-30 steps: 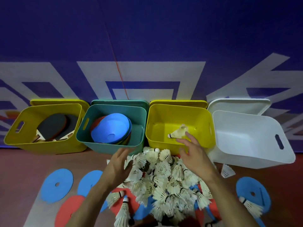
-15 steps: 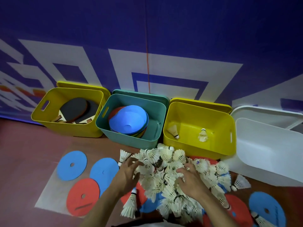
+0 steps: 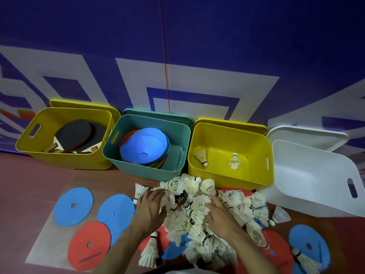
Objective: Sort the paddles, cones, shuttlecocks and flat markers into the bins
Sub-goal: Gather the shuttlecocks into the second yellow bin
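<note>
Left hand [image 3: 150,209] lies on the left edge of the heap of white feathered shuttlecocks [image 3: 199,212], fingers curled into it; grasp cannot be told. Right hand [image 3: 221,216] rests on the heap's middle, fingers nearly straight. Heap sits on the floor before the yellow plastic bin [image 3: 254,173], which holds two shuttlecocks.

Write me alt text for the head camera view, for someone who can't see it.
Two bare hands, left hand and right hand, reach into a shuttlecock pile on the floor before four bins: paddle bin, teal cone bin, yellow bin with two shuttlecocks, white bin. Blue and red flat markers lie around.
</note>
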